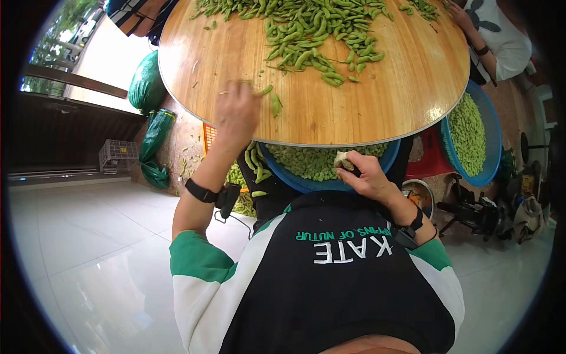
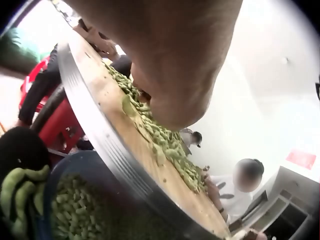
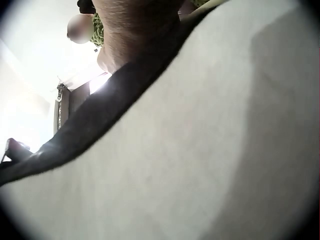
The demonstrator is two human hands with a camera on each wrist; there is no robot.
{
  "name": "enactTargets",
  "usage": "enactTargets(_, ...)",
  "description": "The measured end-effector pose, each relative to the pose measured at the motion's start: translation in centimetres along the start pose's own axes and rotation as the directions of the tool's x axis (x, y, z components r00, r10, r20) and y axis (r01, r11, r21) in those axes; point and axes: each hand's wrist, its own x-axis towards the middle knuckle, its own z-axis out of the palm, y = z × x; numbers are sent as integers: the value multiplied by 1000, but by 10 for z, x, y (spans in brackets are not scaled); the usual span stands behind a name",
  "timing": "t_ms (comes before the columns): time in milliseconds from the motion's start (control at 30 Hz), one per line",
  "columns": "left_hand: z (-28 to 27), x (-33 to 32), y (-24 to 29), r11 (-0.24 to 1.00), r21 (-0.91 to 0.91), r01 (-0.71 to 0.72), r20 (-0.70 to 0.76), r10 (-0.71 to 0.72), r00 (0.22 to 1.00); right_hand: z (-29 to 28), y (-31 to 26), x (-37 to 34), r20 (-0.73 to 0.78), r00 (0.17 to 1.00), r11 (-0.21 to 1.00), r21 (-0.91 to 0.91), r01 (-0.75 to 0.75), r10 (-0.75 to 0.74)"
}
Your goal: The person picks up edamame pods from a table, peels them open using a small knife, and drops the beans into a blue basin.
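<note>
In the head view my left hand (image 1: 237, 115) is over the near left part of the wooden table, its fingers blurred. A green pod (image 1: 266, 90) lies at its fingertips; whether they pinch it cannot be told. Another pod (image 1: 276, 105) lies just right of that hand. My right hand (image 1: 370, 177) has curled fingers and grips a small pale item (image 1: 344, 160) above a blue basin (image 1: 303, 186) of shelled beans (image 1: 318, 162). The left wrist view shows my left hand (image 2: 172, 75) above the pods (image 2: 167, 142), its fingertips hidden. The right wrist view shows mostly sleeve (image 3: 175, 145).
A large pile of pods (image 1: 318, 29) covers the far part of the round table (image 1: 206, 59). Two people sit across, left and right. A second blue basin (image 1: 492, 138) of beans stands right, by a red stool (image 1: 430, 156). Green bags (image 1: 147, 85) and loose pods are left.
</note>
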Motion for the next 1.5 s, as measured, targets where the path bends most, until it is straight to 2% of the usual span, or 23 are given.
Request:
enactTargets(33,-2,5,15,981,-51,-189,-121,182,976,1,1,0,4,1000,1000,-6,9,-9)
enactTargets(67,4,10,26,980,-53,-192,-124,184,975,2,2,0,8,1000,1000,-12,16,-16)
enactTargets(133,21,20,38,935,-253,-249,-87,234,968,3,1,0,3,999,998,-33,46,-46)
enactTargets(200,33,27,38,940,-255,-226,-55,219,974,3,3,-2,-3,997,996,-53,78,-78)
enactTargets(333,36,36,31,953,-237,-189,29,201,979,-1,6,-10,-41,999,1000,-27,8,-9)
enactTargets(467,35,17,5,944,-244,-220,-12,224,974,-3,12,-14,-48,998,999,-26,28,-29)
enactTargets(533,36,5,-17,998,-36,-47,93,50,994,-6,11,-15,-53,999,1000,-4,-12,12)
enactTargets(567,30,7,-21,998,-35,-49,97,52,994,-8,10,-14,-47,997,998,16,-53,54)
enactTargets(633,20,14,-26,997,70,36,-67,-31,997,-8,9,-12,-28,998,998,36,-54,55)
enactTargets(667,18,23,-23,998,-47,33,-120,-38,992,-8,7,-11,-6,999,997,51,-52,52)
enactTargets(700,19,33,-18,998,-47,35,-122,-40,992,-8,0,-7,-4,999,998,48,-50,50)
enactTargets(767,28,55,-6,927,-374,25,-133,-81,988,-10,-17,-1,59,988,967,205,-152,143)
enactTargets(900,64,74,-3,969,-241,49,-16,-55,998,-13,-16,-1,42,989,964,223,-146,140)
enactTargets(967,64,76,0,961,-235,143,44,-136,990,-15,-16,-6,59,969,836,495,-236,239)
enactTargets(1000,55,75,8,961,-241,133,49,-125,991,-16,-18,-5,48,968,834,498,-236,246)
enactTargets(1067,31,61,30,727,-634,265,194,-183,964,-18,-25,0,-29,968,791,583,-186,248)
enactTargets(1100,19,53,45,721,-641,264,210,-166,964,-17,-27,3,-42,963,786,587,-192,267)
enactTargets(1167,-1,38,75,235,-872,429,425,-69,902,-18,-29,13,-51,968,660,740,-128,245)
enactTargets(1200,-3,30,86,231,-874,429,428,-56,902,-16,-27,18,-80,969,622,778,-85,232)
enactTargets(1267,-6,14,101,-83,-840,537,526,119,842,-17,-29,21,-59,967,586,804,-101,247)
enactTargets(1333,-2,6,107,-107,-828,550,534,145,833,-17,-32,20,-21,968,533,838,-119,249)
enactTargets(1433,-1,2,108,-131,-805,579,558,167,813,-17,-28,16,18,972,529,836,-143,235)
enactTargets(1500,-5,2,108,-19,-787,616,605,172,778,-15,-28,15,33,971,480,865,-146,237)
